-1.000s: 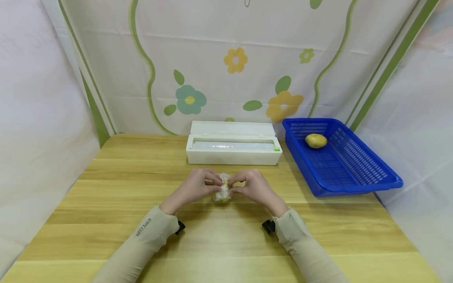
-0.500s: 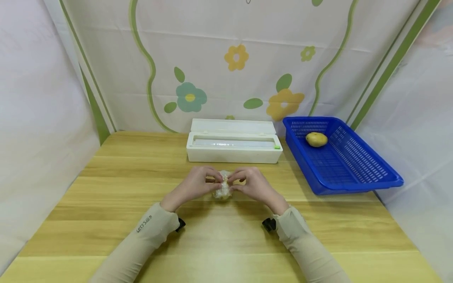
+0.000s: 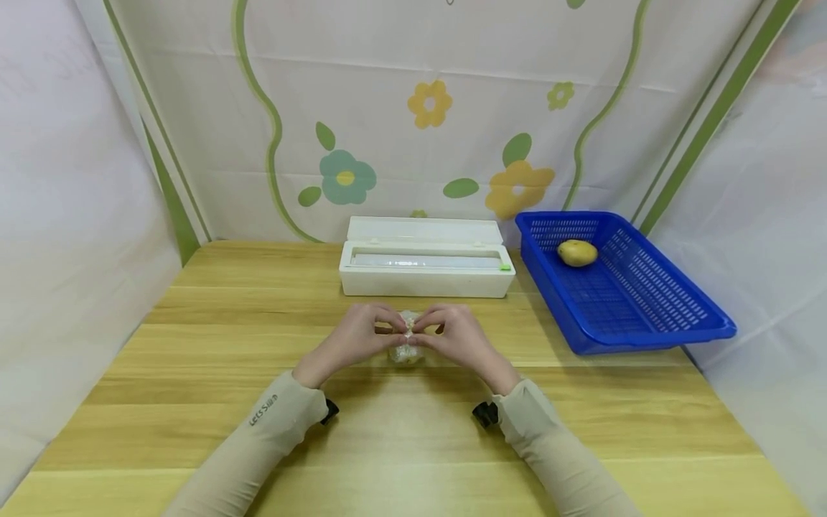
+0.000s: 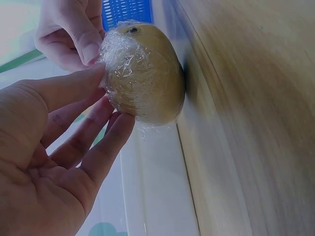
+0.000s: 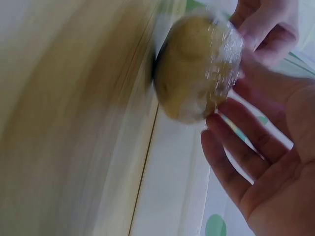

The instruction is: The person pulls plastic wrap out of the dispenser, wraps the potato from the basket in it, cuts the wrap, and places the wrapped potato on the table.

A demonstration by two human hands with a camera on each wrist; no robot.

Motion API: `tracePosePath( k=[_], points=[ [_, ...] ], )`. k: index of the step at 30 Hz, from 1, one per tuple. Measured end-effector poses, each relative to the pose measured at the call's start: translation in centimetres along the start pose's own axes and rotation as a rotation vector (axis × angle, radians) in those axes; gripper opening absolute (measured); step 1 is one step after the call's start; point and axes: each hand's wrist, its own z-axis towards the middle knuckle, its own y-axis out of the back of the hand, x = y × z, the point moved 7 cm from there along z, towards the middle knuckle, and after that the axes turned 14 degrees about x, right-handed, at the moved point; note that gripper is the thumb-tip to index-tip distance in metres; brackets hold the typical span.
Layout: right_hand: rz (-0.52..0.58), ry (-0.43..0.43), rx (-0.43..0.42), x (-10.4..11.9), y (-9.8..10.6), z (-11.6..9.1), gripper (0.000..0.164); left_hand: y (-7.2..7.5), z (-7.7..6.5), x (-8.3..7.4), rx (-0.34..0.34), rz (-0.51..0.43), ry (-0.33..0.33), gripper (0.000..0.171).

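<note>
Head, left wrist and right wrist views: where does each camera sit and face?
Head: on the head, facing forward and down at the table; left hand, right hand and sleeves show.
Left wrist: on that wrist, facing the wrapped produce; both hands show.
Right wrist: on that wrist, facing it from the opposite side; both hands show.
Both wrist views share the wrapped produce.

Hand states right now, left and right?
Left hand: pinching clear, crinkled plastic film around the yellow-brown, rounded item.
Right hand: pinching the same film.

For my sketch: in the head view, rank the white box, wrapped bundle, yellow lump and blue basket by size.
Largest: blue basket
Next: white box
Unranked: wrapped bundle and yellow lump; the bundle's nearer the camera, partly hidden.
</note>
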Motion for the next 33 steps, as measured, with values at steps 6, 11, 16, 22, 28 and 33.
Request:
tracePosePath(
  k=[6, 11, 16, 22, 28, 33],
  points=[
    [-0.012, -0.010, -0.037, 0.30, -0.06, 0.07, 0.008, 0.04, 0.00, -0.01, -0.023, -0.005, 0.002, 0.007],
    [-0.057, 0.075, 0.035, 0.69, -0.15, -0.07, 0.012, 0.09, -0.15, -0.01, -0.031, 0.018, 0.006, 0.008],
    [-0.035, 0.072, 0.169, 0.38, -0.24, -0.41, 0.032, 0.21, -0.29, -0.16, -0.037, 0.041, 0.014, 0.010],
    [-0.060, 0.078, 0.131, 0.43, -0.22, -0.36, 0.030, 0.26, -0.19, -0.04, -0.047, 0.030, 0.013, 0.010],
    [-0.006, 0.099, 0.094, 0.06, 0.19, -0.38, 0.022, 0.33, 0.12, -0.25, -0.064, 0.013, 0.022, 0.009],
    [0.010, 0.129, 0.062, -0.08, 0.28, -0.40, 0.016, 0.32, 0.20, -0.43, -0.074, 0.019, 0.019, 0.008]
  ],
)
